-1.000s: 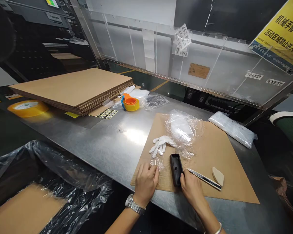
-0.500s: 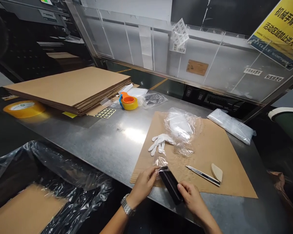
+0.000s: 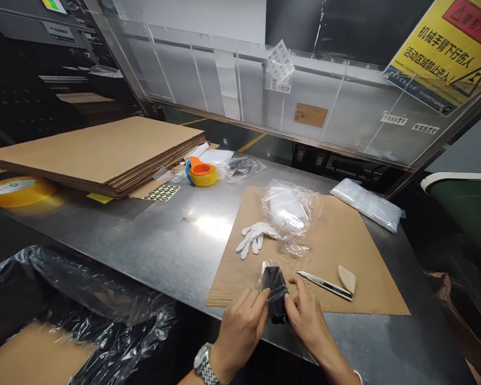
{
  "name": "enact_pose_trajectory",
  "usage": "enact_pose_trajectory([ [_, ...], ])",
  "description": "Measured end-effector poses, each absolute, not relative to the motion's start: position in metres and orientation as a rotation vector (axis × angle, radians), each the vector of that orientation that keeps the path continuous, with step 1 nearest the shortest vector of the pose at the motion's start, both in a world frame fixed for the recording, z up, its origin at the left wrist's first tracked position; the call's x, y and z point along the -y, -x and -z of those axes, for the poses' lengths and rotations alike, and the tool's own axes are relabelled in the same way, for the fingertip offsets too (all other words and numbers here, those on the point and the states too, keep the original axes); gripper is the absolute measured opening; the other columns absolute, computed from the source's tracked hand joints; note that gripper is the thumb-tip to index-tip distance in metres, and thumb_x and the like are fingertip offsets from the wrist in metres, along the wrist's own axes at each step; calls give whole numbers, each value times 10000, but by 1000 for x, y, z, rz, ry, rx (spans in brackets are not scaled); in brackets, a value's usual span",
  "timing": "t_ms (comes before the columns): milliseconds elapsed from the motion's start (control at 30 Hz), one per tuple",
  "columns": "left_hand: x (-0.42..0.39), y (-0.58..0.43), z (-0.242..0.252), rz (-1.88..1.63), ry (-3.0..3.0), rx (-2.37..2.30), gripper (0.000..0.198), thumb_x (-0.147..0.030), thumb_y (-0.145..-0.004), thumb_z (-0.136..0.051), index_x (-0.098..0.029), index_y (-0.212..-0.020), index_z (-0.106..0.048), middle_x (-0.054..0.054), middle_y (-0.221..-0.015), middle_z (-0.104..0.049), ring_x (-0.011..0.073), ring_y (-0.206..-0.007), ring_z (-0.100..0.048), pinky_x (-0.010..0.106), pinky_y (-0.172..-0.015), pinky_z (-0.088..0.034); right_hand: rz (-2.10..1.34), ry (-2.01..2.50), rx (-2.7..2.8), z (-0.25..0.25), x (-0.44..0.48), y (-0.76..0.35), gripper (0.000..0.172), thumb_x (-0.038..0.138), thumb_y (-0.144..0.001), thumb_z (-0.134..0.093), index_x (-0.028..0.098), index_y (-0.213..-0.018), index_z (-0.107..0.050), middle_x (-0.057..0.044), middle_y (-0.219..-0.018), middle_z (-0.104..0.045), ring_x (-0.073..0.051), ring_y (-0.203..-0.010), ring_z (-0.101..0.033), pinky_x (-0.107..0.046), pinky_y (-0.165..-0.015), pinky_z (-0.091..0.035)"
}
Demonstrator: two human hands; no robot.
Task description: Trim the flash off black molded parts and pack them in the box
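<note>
Both hands meet at the near edge of a brown cardboard sheet on a steel table. Between them is a small black rectangular device, its far end inside a small clear plastic bag. My left hand, with a metal watch on the wrist, pinches the bag and device from the left. My right hand grips the device's near end from the right. Just beyond lie a white glove and a crumpled clear bag.
A utility knife and a beige wedge lie right of my hands. A cardboard stack, orange tape dispenser, sticker sheet, yellow tape roll and sealed bag sit farther off. A plastic-lined box stands lower left.
The black device was lifted off the cardboard, turned, and its far end has gone into the small clear bag. Both hands closed in on it near the table edge.
</note>
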State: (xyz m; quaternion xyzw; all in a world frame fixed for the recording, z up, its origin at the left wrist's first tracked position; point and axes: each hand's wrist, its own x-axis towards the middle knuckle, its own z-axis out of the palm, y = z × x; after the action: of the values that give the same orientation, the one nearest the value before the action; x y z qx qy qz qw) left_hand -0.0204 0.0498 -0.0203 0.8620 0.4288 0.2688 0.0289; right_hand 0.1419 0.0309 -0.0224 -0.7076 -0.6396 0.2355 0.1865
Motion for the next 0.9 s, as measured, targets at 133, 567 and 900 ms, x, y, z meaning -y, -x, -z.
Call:
enact_pose_trajectory([
  [133,-54,10,-2,-727,-2646,-1228,216,-102,-832,-428,-181,-926,-607,27,-705,-617,204,-668,-577,317,-577,-450,-608,1972,1912,-6,-38,-146,142,173,-793,-448,212,-771,-583,8,-537,-542,-150,-526,-524,-227,-506,-252],
  [567,-104,-18,-73,-544,-2619,-994,185,-126,-805,-408,-204,-765,-572,4,-663,-637,172,-634,-588,273,-572,-398,-1027,1542,1715,-88,-43,-214,139,148,-725,-519,198,-822,-606,76,-519,-430,-70,-485,-363,-203,-484,-253],
  [900,-64,-88,-84,-925,-2386,-407,173,-205,-851,-417,-241,-810,-582,-20,-654,-641,126,-571,-603,217,-522,-467,-1244,1387,667,-12,28,-199,702,765,-750,-164,205,-959,-533,8,-592,-520,-106,-414,-445,-230,-399,-367],
])
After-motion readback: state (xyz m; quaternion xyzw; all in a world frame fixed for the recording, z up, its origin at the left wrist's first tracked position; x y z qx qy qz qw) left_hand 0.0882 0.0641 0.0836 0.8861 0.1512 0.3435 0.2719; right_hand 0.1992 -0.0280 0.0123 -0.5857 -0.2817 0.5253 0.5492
